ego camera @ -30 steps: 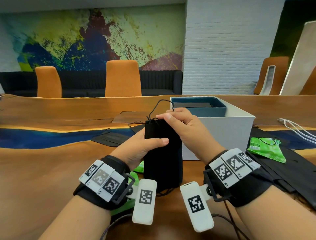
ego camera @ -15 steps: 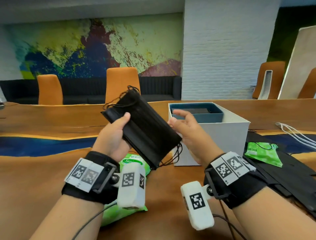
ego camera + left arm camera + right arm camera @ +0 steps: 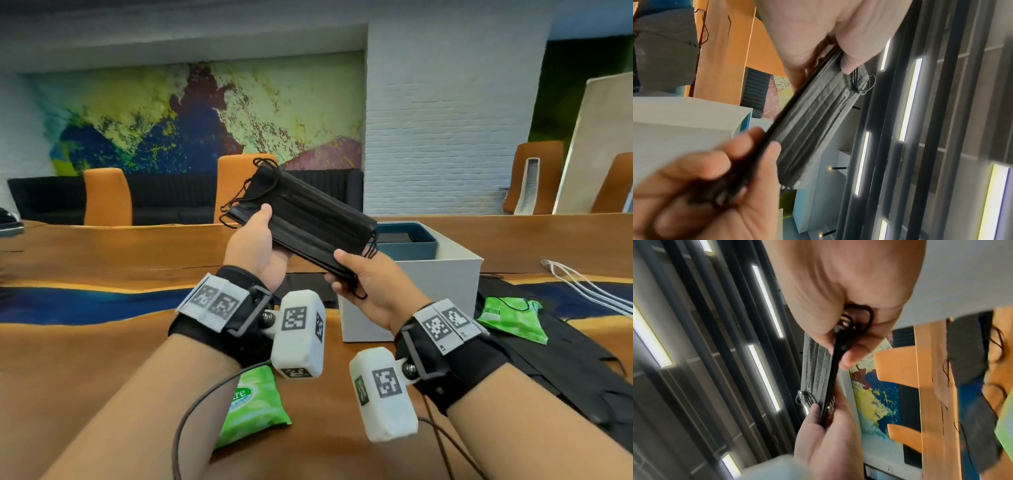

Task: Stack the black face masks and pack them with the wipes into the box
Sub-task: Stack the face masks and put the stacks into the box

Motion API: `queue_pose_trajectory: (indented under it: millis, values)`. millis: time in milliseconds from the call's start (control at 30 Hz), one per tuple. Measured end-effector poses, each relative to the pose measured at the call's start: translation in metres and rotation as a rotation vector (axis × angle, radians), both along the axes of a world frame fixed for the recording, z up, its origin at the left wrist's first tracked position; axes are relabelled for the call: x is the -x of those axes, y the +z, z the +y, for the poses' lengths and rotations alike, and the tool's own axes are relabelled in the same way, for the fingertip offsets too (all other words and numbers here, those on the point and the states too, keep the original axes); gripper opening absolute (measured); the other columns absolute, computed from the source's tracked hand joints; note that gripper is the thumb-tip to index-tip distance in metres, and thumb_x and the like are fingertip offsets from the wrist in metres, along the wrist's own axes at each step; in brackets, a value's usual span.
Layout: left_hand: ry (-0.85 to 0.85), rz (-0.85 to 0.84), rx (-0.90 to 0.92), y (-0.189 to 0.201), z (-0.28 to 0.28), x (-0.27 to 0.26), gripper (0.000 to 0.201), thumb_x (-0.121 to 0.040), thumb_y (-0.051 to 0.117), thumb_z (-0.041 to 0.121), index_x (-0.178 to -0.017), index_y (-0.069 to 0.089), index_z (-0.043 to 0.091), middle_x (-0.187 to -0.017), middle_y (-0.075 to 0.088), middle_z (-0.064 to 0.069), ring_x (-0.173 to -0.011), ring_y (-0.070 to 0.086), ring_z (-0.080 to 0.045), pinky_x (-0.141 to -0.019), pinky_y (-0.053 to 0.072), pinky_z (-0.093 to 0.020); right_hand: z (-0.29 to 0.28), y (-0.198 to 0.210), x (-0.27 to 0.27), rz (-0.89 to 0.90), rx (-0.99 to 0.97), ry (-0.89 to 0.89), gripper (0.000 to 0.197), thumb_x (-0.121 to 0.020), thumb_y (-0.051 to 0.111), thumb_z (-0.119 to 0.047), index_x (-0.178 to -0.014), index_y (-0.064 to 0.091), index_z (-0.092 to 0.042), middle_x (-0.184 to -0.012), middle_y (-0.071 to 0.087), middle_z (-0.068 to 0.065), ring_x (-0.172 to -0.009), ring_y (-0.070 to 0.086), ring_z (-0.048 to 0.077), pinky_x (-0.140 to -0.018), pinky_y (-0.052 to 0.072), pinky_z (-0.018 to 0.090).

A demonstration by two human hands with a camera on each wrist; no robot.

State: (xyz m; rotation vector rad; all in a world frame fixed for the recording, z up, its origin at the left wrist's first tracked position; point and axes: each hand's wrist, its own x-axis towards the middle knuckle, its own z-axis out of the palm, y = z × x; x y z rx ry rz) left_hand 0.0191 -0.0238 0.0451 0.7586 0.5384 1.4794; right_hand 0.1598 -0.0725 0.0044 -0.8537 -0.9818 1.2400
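A stack of black face masks (image 3: 308, 219) hangs slanted in the air, just left of the white box (image 3: 411, 301). My left hand (image 3: 262, 229) grips its upper left end, thumb on top. The lower right end is pinched by my right hand (image 3: 346, 274), ear loops bunched in the palm. The left wrist view shows the stack (image 3: 813, 113) edge-on between my left hand (image 3: 838, 55) and right hand (image 3: 740, 154). In the right wrist view my right hand (image 3: 840, 344) pinches the stack (image 3: 816, 369). One green wipes pack (image 3: 250, 404) lies under my left wrist, another (image 3: 510, 317) right of the box.
The box holds a blue inner tray (image 3: 407, 243) with something dark in it. More black masks (image 3: 565, 370) lie spread on the wooden table (image 3: 85, 359) at the right, and one (image 3: 301, 286) behind my wrists. White cables (image 3: 589, 287) lie far right. Orange chairs stand beyond the table.
The stack stood on end on the table a second ago; my left hand lifted and tilted it. My right hand, open beside it half a second ago, now pinches its lower end.
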Motion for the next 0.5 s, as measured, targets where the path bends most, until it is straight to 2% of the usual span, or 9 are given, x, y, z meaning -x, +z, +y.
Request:
queue_pose_trajectory:
  millis: [100, 167, 233, 333, 500]
  values:
    - [0.002, 0.175, 0.000, 0.002, 0.001, -0.005, 0.011, -0.098, 0.050, 0.016, -0.104, 0.056, 0.010, -0.091, 0.064, -0.008, -0.079, 0.062, -0.019, -0.052, 0.054, -0.031, 0.003, 0.013, -0.026, -0.042, 0.015, -0.175, 0.004, -0.095, 0.054, -0.014, -0.098, 0.057, -0.011, -0.085, 0.063, 0.008, -0.067, 0.060, 0.013, -0.053, 0.051, 0.019]
    - [-0.021, 0.317, -0.014, 0.004, -0.001, -0.010, 0.004, -0.096, 0.051, 0.012, -0.095, 0.055, 0.011, -0.087, 0.063, -0.008, -0.074, 0.062, -0.018, -0.049, 0.056, -0.025, 0.006, 0.025, -0.047, -0.052, 0.024, -0.262, 0.006, -0.096, 0.053, -0.015, -0.091, 0.056, -0.013, -0.084, 0.062, 0.007, -0.068, 0.059, 0.014, -0.047, 0.048, 0.018]
    - [-0.039, 0.434, -0.044, 0.005, -0.003, -0.016, 0.003, -0.095, 0.053, 0.010, -0.098, 0.055, 0.011, -0.091, 0.065, -0.009, -0.070, 0.063, -0.018, -0.044, 0.053, -0.019, 0.009, 0.039, -0.065, -0.065, 0.038, -0.321, 0.013, -0.097, 0.051, -0.014, -0.085, 0.054, -0.013, -0.082, 0.060, 0.006, -0.066, 0.055, 0.014, -0.040, 0.045, 0.016]
    - [-0.092, 0.595, -0.100, 0.007, -0.001, -0.025, 0.013, -0.095, 0.055, 0.011, -0.108, 0.057, 0.011, -0.095, 0.066, -0.008, -0.066, 0.065, -0.014, -0.041, 0.050, -0.015, 0.009, 0.056, -0.088, -0.124, 0.054, -0.393, 0.016, -0.097, 0.050, -0.010, -0.082, 0.053, -0.011, -0.079, 0.055, 0.005, -0.063, 0.050, 0.013, -0.036, 0.041, 0.013]
    - [-0.115, 0.724, -0.156, 0.016, 0.007, -0.041, 0.032, -0.093, 0.058, 0.012, -0.125, 0.054, 0.005, -0.103, 0.065, -0.013, -0.052, 0.065, -0.007, -0.039, 0.045, -0.014, 0.011, 0.069, -0.109, -0.227, 0.122, -0.439, 0.010, -0.096, 0.054, -0.010, -0.086, 0.053, -0.007, -0.083, 0.056, 0.007, -0.065, 0.054, 0.014, -0.038, 0.046, 0.014]
